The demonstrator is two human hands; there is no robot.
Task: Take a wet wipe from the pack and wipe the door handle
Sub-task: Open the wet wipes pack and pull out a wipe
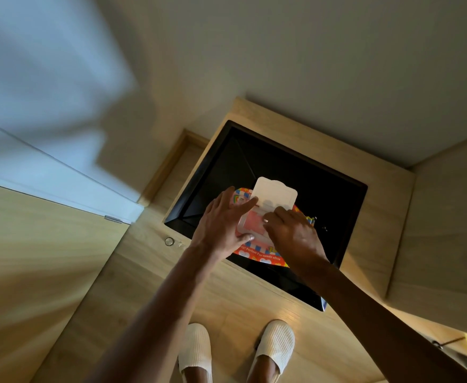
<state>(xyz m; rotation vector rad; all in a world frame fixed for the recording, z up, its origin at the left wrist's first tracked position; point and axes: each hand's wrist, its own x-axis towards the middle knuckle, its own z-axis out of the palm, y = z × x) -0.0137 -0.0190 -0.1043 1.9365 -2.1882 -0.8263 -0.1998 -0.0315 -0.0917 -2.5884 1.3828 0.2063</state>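
An orange, brightly printed wet wipe pack (257, 254) is held above a black square surface (323, 205). Its white flip lid (276, 194) stands open over a pink opening (250, 219). My left hand (221, 225) grips the pack's left side, thumb on the near edge and index finger against the lid. My right hand (293, 236) is curled over the opening with its fingertips down at the pink area. No wipe shows between the fingers. No door handle is clearly in view.
The black surface sits in a light wooden unit (379, 172) against a white wall. A wooden door panel (33, 258) with a small metal fitting (113, 219) is on the left. A metal ring (169, 241) lies on the wood floor. My white slippers (195, 346) are below.
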